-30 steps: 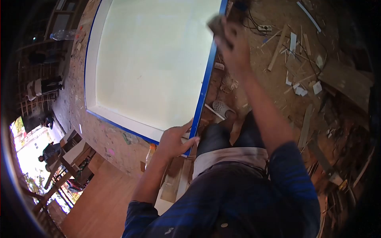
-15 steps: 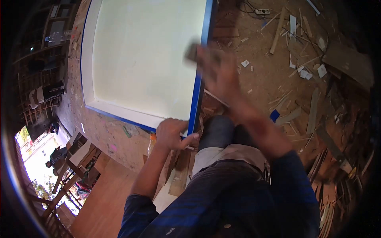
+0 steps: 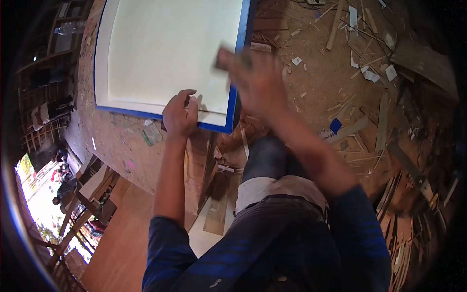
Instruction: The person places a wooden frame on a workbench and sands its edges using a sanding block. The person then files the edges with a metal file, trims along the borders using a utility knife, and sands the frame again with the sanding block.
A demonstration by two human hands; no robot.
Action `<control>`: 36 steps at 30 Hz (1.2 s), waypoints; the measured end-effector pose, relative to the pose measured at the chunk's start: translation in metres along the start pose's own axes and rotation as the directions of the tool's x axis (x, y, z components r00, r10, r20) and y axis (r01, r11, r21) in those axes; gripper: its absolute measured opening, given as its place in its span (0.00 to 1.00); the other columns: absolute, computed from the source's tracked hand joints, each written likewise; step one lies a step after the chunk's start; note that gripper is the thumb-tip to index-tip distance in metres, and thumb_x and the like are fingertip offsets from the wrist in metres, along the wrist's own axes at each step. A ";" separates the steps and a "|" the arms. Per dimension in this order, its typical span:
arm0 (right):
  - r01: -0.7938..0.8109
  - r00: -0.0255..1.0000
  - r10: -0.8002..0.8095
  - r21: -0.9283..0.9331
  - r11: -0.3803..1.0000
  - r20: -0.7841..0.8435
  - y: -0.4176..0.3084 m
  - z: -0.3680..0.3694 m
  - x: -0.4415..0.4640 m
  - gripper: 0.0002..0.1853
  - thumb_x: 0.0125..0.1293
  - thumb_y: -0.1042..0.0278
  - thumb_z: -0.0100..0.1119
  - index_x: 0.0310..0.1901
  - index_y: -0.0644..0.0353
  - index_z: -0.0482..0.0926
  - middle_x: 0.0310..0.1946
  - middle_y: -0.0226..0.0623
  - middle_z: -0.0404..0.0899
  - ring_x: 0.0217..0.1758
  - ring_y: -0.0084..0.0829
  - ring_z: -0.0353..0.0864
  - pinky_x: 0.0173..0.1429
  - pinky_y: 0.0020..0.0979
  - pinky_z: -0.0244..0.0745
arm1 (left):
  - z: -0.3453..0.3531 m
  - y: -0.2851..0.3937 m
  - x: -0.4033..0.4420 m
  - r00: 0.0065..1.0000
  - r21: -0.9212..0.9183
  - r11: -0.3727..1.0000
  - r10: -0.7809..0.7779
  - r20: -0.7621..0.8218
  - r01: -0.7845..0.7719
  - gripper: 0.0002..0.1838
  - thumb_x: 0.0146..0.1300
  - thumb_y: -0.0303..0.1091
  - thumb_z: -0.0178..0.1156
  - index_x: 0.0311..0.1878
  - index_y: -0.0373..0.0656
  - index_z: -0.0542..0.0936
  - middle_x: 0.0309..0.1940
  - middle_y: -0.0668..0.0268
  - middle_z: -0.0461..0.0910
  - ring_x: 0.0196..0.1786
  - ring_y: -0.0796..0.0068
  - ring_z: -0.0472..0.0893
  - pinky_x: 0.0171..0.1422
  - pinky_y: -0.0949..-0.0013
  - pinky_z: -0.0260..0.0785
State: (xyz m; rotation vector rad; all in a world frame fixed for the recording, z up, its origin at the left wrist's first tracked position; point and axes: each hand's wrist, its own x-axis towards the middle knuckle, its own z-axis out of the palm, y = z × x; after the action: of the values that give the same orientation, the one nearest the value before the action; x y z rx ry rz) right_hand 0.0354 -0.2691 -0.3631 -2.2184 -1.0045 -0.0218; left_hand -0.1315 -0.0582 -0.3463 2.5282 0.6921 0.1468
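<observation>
A large shallow tray-like panel [image 3: 170, 53] with a pale inside, white inner walls and a blue edge lies on the worktable. My left hand [image 3: 181, 114] rests at its near blue edge, fingers apart and curved over the white wall, holding nothing. My right hand [image 3: 260, 80], blurred by motion, grips a dark brownish block [image 3: 224, 57] over the panel's right blue edge. Whether the block touches the edge cannot be made out.
The stained worktable [image 3: 121, 141] runs beneath the panel. Wood offcuts and scraps [image 3: 372, 75] litter the floor at right, with a blue piece [image 3: 335, 126] among them. A plastic bottle [image 3: 70, 28] stands at upper left. Several people are in the background at left.
My left hand has left the near right corner and moved left along the near edge. My right hand has come nearer to me with the block. The panel appears higher and further left in view.
</observation>
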 end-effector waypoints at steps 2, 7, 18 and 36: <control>-0.003 0.992 0.000 -0.029 1.000 -0.124 0.034 0.009 0.064 0.29 0.77 0.56 0.69 0.78 0.28 0.82 0.69 0.49 0.82 0.70 0.55 0.79 0.72 0.56 0.75 | 0.002 0.003 0.000 0.999 0.037 0.999 -0.017 0.046 0.015 0.13 0.75 0.43 0.65 0.51 0.50 0.93 0.37 0.57 0.93 0.40 0.54 0.92 0.48 0.52 0.83; -0.008 0.990 0.018 0.076 0.997 -0.137 0.009 0.010 0.017 0.34 0.73 0.62 0.74 0.79 0.28 0.82 0.69 0.49 0.82 0.71 0.55 0.78 0.76 0.55 0.75 | 0.001 0.005 0.002 0.990 0.097 0.991 -0.100 0.103 0.090 0.14 0.71 0.49 0.69 0.51 0.54 0.94 0.36 0.62 0.93 0.39 0.58 0.93 0.46 0.54 0.83; -0.074 0.953 0.159 0.312 0.947 -0.259 0.054 0.029 0.071 0.36 0.72 0.64 0.75 0.82 0.41 0.79 0.71 0.51 0.81 0.70 0.53 0.80 0.76 0.53 0.74 | -0.002 0.004 -0.001 0.991 0.129 0.991 -0.045 0.124 0.029 0.13 0.65 0.46 0.70 0.46 0.53 0.95 0.36 0.61 0.93 0.38 0.58 0.92 0.46 0.54 0.83; -0.001 0.965 0.058 0.221 0.975 -0.254 0.078 0.021 0.086 0.33 0.76 0.65 0.72 0.82 0.52 0.79 0.65 0.56 0.85 0.67 0.53 0.84 0.71 0.52 0.78 | 0.001 -0.002 0.003 0.992 0.101 0.992 0.060 0.115 -0.072 0.10 0.63 0.42 0.69 0.41 0.51 0.93 0.31 0.62 0.91 0.34 0.59 0.91 0.43 0.54 0.82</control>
State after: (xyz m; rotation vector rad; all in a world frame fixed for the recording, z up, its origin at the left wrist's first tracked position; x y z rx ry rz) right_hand 0.1426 -0.2355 -0.4006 -1.9676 -0.7888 -0.1758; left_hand -0.1297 -0.0554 -0.3487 2.6376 0.5862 -0.0094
